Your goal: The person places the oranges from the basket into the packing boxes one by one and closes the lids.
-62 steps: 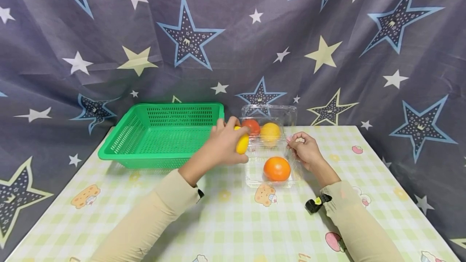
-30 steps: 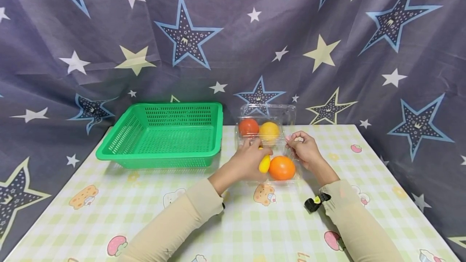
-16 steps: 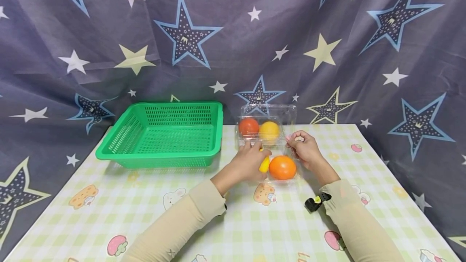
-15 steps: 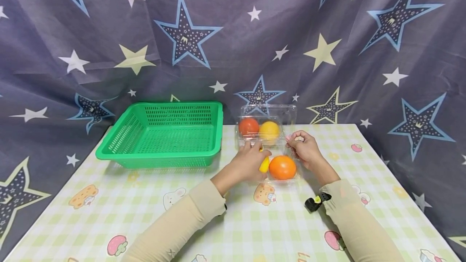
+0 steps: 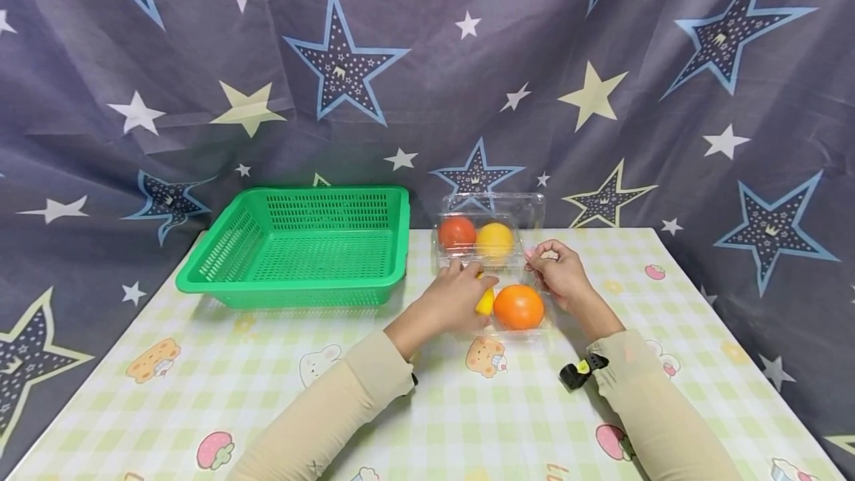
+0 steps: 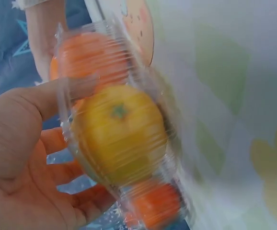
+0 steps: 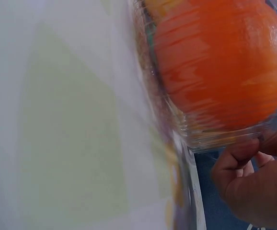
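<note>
A clear plastic clamshell box [image 5: 441, 262] stands with its lid raised at the back. In its front part, my left hand [image 5: 454, 299] curls round a yellow fruit [image 5: 485, 301] that shows a green stem spot in the left wrist view. Against it on the right sits a larger, glossy orange fruit [image 5: 519, 307]. Behind these lie a red fruit [image 5: 457, 234], perhaps a tomato, and a second yellow fruit [image 5: 495, 243]. My right hand [image 5: 561, 271] pinches the box's right edge between thumb and finger. Ribbed plastic [image 6: 114, 139] partly veils the fruit in the left wrist view.
A green perforated basket [image 5: 294, 288] stands to the left of the box. A checked cloth [image 5: 467, 421] covers the table, and a star-patterned curtain [image 5: 427, 95] hangs behind it. A black strap [image 5: 582, 371] shows at the right sleeve.
My left hand has moved right and down from beside the basket, bringing the yellow fruit into the box. The orange fruit has shifted slightly right. During the last half second almost nothing moves.
</note>
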A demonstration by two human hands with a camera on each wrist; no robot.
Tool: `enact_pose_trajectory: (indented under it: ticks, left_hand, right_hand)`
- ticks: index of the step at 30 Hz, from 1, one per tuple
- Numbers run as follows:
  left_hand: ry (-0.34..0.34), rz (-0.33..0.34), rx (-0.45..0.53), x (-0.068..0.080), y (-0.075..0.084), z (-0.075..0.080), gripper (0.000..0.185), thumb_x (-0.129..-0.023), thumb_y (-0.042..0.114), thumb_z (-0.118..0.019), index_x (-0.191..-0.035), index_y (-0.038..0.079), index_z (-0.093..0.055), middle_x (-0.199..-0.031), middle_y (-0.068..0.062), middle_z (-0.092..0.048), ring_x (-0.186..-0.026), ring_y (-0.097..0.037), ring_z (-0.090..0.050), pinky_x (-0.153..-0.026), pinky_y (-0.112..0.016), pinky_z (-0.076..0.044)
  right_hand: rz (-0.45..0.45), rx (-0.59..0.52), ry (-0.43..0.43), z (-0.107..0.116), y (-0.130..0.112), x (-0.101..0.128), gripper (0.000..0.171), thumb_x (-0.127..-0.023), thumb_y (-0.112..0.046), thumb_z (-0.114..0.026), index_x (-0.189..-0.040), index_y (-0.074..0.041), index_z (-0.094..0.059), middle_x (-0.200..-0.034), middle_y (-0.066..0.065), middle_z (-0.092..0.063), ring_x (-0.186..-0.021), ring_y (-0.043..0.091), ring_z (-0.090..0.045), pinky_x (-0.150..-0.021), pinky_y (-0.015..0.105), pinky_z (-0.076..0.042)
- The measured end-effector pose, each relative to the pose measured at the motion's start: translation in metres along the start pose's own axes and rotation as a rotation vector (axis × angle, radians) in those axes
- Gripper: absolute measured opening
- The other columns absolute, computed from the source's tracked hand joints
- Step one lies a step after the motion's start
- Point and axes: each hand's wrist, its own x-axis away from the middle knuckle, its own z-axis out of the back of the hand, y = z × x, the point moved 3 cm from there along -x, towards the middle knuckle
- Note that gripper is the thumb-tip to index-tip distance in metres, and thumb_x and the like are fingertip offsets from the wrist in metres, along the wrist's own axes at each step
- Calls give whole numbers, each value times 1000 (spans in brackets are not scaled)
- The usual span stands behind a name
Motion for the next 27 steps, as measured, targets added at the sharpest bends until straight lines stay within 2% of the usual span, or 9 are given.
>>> enact_pose_trajectory:
  ticks: [6,11,16,19,23,27]
  left_hand:
    - [31,-36,84,3,-6,14,65,-88,37,-80,-147,24,-57,-147,-5,-51,-127,-31,-46,-110,-49,-41]
    - [119,-58,130,4,-14,29,59,-93,35,-75,-147,22,-57,-146,-7,-50,-130,-30,-46,-109,-47,-44]
    - [246,-40,132,1,-23,46,54,-94,31,-74,-144,17,-59,-143,-7,-52,-128,-27,-46,-107,-43,-45]
    - [311,-17,139,0,-28,56,51,-94,29,-72,-142,17,-59,-140,-5,-53,-122,-24,-46,-100,-39,-48]
    - [367,5,132,0,-35,69,48,-95,28,-70,-140,16,-60,-136,-5,-54,-113,-23,-48,-93,-37,-48]
    - [403,14,131,1,-45,80,46,-96,26,-69,-140,15,-60,-133,-6,-55,-108,-25,-47,-91,-38,-45]
  right_hand:
    - [-14,-7,-10,-1,-2,2,18,-103,-16,-62,-101,-6,-48,-76,3,-70,-48,6,-41,-45,22,-33]
    - [5,-2,-9,0,0,0,17,-103,-16,-62,-99,-7,-48,-76,3,-70,-47,6,-40,-44,21,-32]
    - [9,-1,-5,0,0,1,17,-103,-16,-62,-98,-8,-48,-76,4,-70,-47,6,-40,-44,21,-33]
    - [8,0,-12,0,0,1,18,-103,-16,-63,-98,-7,-48,-77,3,-70,-48,6,-40,-45,22,-33]
    - [2,-6,-21,0,-2,2,18,-103,-17,-63,-100,-6,-48,-77,2,-70,-49,6,-41,-45,23,-33]
    - [-3,-5,-23,0,-1,3,18,-102,-17,-63,-101,-6,-49,-77,2,-70,-49,6,-42,-46,24,-33]
